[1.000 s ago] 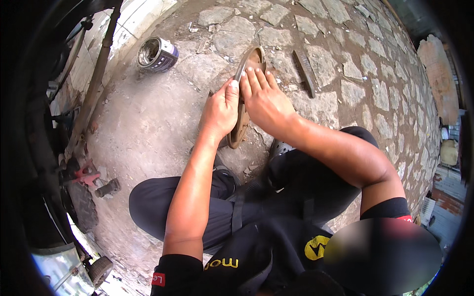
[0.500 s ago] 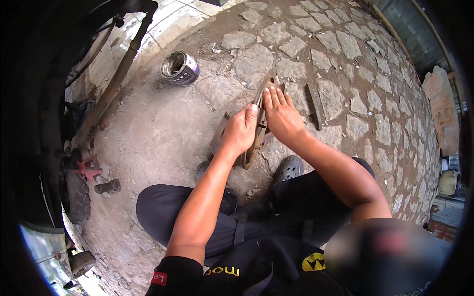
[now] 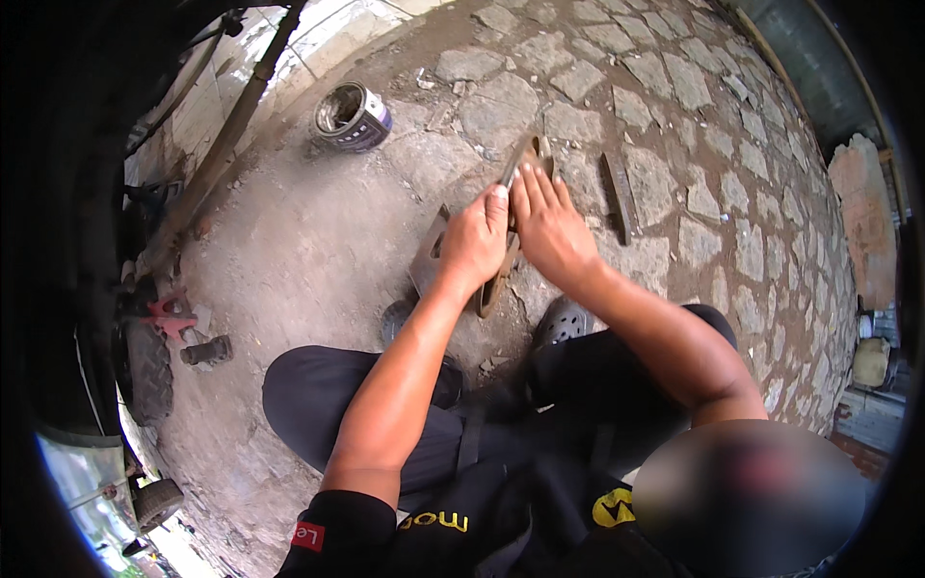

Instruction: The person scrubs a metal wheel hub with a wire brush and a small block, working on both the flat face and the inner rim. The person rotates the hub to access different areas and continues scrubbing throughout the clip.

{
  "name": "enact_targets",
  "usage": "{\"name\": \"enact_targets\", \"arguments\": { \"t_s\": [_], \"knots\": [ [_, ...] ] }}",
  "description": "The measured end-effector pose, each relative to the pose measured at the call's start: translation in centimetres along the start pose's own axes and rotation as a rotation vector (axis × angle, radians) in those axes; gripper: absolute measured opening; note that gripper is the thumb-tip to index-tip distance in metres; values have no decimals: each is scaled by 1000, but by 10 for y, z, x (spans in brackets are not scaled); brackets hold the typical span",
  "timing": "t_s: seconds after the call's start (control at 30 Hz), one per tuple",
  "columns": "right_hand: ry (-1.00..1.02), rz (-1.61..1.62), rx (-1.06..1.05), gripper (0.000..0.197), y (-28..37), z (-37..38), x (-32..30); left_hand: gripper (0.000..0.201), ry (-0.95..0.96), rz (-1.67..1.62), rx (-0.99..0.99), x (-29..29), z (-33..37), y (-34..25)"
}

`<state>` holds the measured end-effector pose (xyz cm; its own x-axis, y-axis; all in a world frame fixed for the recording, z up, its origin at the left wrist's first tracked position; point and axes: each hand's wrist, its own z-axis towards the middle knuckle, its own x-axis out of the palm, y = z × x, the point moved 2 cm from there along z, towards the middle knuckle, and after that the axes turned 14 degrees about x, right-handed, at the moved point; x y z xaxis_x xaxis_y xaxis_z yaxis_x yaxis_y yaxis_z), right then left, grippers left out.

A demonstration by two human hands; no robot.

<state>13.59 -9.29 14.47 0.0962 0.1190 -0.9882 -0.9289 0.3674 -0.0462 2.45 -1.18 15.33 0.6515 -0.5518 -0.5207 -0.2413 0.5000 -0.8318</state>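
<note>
Here's the left hand (image 3: 470, 243) gripping the disc (image 3: 496, 291), thumb pressed along its rim, the other fingers hidden, their spread impossible to tell; the right hand (image 3: 555, 231) lies against the right face, fingers straight and slightly spread; the disc stands edge-up between both hands, beyond the clogs (image 3: 564, 322); a can (image 3: 362, 130) sits left, a bar (image 3: 619, 198) lies right.

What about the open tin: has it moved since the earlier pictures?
No. The open tin keeps its place beside the flat paving stone to its right; only the view shifted.
</note>
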Motion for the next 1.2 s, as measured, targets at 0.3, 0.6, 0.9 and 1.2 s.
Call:
{"name": "enact_targets", "arguments": {
  "t_s": [0.3,0.6,0.9,1.2],
  "knots": [
    [26,-3,48,56,-1,4,-1,45,-37,51,52,3,-3,2],
    [-5,36,19,56,-3,7,1,45,-38,48,47,5,-6,7],
    [-13,18,47,55,-4,9,1,45,-36,14,60,2,-5,1],
    [-27,39,53,54,-6,9,6,46,-28,65,44,2,-2,2]
  ]
}}
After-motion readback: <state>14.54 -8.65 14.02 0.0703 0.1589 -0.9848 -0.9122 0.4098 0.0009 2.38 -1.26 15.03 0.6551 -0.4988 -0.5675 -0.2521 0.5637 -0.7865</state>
